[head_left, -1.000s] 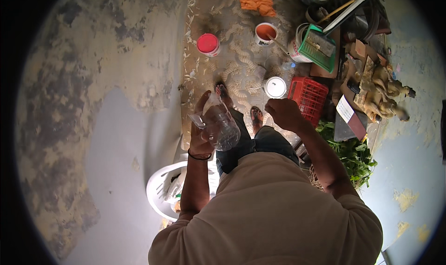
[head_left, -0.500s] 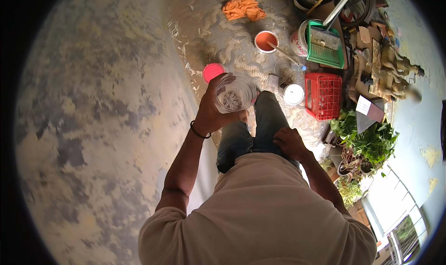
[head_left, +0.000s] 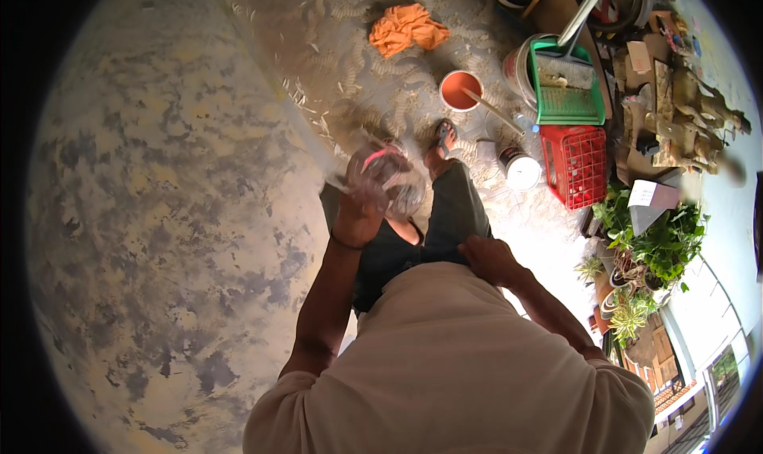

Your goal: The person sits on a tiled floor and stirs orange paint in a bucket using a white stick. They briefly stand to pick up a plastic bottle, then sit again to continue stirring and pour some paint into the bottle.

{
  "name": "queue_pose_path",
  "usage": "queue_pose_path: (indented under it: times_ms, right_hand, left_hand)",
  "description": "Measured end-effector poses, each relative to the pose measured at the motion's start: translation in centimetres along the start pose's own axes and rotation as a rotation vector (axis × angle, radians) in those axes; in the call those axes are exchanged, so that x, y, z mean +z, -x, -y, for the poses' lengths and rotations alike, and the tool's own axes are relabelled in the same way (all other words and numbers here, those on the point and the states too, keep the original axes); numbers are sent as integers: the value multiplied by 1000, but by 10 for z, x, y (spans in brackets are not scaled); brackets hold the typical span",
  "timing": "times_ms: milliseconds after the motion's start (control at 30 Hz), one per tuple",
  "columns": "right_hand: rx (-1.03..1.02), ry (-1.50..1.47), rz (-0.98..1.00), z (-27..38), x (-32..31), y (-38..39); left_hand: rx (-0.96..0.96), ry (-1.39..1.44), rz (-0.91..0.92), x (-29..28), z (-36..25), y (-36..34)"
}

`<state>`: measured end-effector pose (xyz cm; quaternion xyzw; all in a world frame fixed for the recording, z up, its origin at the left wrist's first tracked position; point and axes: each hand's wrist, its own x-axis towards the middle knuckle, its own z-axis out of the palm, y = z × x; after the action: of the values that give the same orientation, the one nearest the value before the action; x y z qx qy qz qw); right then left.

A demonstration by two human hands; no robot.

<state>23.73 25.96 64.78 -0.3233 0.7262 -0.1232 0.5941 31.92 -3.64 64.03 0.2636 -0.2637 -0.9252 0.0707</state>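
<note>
Head view. The left hand point(head_left: 362, 203) is raised in front of the torso and is closed around a clear plastic container point(head_left: 395, 182), gripping it from the person's left side. The container is blurred; its long axis appears to run roughly toward the camera, so the view falls into or onto one round end, but which end faces up cannot be told. A pink-red streak shows at its upper edge; its contents cannot be made out. The container sits above the person's dark trousers, just left of the sandalled foot point(head_left: 442, 140).

The right hand point(head_left: 486, 257) rests flat on the right thigh, fingers loosely spread, holding nothing.

On the patterned floor beyond the foot stands a small bucket point(head_left: 461, 91) filled with orange-red paint, a stick leaning in it toward the right. Right of the foot stands a small tin point(head_left: 520, 170) with a pale top. Just beside it is a red crate point(head_left: 576, 164); its contents are not discernible. Above the crate a green tray point(head_left: 566, 80) lies across a white bucket. An orange rag point(head_left: 407, 29) lies crumpled on the floor, well apart from the hands. Green potted plants point(head_left: 660, 239) stand at the right.
</note>
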Motion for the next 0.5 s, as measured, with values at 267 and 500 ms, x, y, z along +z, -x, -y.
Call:
queue_pose_path:
  times_ms: [267,500]
  right_hand:
    - [65,-202,-109,4,3,-36]
    - [434,-639,-156,64,-5,-100]
  left_hand:
    - [60,-400,26,22,-50,-95]
    - [-107,-885,311,-91,-30,-265]
